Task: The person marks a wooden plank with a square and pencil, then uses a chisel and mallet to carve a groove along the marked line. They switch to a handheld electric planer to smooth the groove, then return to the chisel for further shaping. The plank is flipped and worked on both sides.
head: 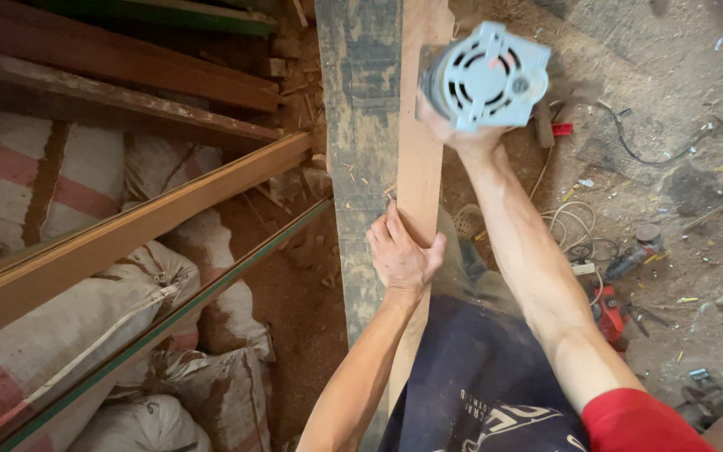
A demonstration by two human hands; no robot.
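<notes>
A long, narrow reddish wooden board (417, 159) lies lengthwise on a worn grey plank (360, 109) in front of me. My left hand (401, 255) presses flat on the near part of the board, fingers spread over its edges. My right hand (453, 130) grips a pale blue-grey power tool (485, 74) with a round vented motor cap, held upright over the board's far right edge. The tool's lower end is hidden behind its body.
Filled white sacks (127, 318) with red stripes lie at the left, crossed by long slanted timber strips (127, 226). Stacked beams (119, 67) sit at the upper left. At the right, the dirt floor holds cables (566, 222), a red tool (608, 305) and scattered scraps.
</notes>
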